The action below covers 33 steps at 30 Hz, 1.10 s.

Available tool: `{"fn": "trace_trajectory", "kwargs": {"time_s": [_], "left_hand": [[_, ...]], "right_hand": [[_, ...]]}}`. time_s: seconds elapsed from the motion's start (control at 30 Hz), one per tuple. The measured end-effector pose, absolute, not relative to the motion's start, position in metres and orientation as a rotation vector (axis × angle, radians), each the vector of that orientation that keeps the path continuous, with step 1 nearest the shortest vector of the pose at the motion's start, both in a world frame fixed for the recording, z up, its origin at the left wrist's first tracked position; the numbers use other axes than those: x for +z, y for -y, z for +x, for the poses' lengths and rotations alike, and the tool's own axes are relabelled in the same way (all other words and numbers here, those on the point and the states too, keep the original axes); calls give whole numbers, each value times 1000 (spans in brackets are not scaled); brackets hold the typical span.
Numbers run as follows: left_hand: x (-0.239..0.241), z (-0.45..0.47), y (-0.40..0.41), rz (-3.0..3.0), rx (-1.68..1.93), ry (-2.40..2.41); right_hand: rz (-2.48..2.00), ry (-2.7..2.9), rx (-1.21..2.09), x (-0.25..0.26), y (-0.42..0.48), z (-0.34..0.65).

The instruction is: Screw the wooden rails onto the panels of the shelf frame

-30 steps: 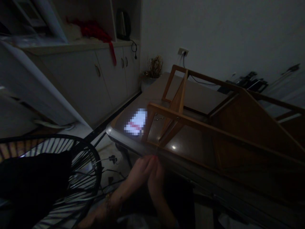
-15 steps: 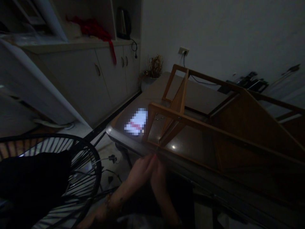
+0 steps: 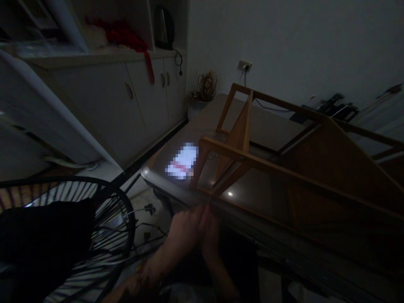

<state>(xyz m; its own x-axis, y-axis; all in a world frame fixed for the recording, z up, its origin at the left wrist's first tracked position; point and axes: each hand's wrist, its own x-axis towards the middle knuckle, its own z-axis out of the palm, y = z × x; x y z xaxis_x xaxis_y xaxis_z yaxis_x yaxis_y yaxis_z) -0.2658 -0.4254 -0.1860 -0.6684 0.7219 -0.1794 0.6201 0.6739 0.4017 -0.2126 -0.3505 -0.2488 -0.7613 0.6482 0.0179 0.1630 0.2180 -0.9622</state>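
Observation:
My left hand [image 3: 184, 227], a bracelet at its wrist, and my right hand [image 3: 211, 235] are closed together at the table's near edge. Between them is a screwdriver [image 3: 207, 207]; only a bit of its red handle and a thin shaft show, the rest covered by my fingers. Its shaft points up at the lower rail of a wooden frame [image 3: 268, 168] lying on the brown table [image 3: 158, 168]. Slanted boards join the frame's two sides. Dim light and blur hide where the tip touches.
A lit phone [image 3: 183, 162] lies left of the frame. A black wire-style chair [image 3: 126, 219] with dark cloth stands at the left, cables on the floor beside it. White cabinets [image 3: 104, 101] hold red cloth and a kettle [image 3: 164, 27]. A dried plant [image 3: 206, 84] stands near the corner.
Both hands stay together on the screwdriver, with the left hand turned slightly over the handle. The view has shifted a little; the frame and phone lie as before.

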Motion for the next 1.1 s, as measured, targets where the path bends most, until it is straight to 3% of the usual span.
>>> {"fn": "trace_trajectory", "kwargs": {"time_s": [0.4,1.1], "left_hand": [[-184,-262,427,1286,61,-2572],[-185,-252,424,1152,251,-2619]], "right_hand": [[-652,2234,1461,-259,343,-213],[-682,2232,1512,-259,342,-210]]}}
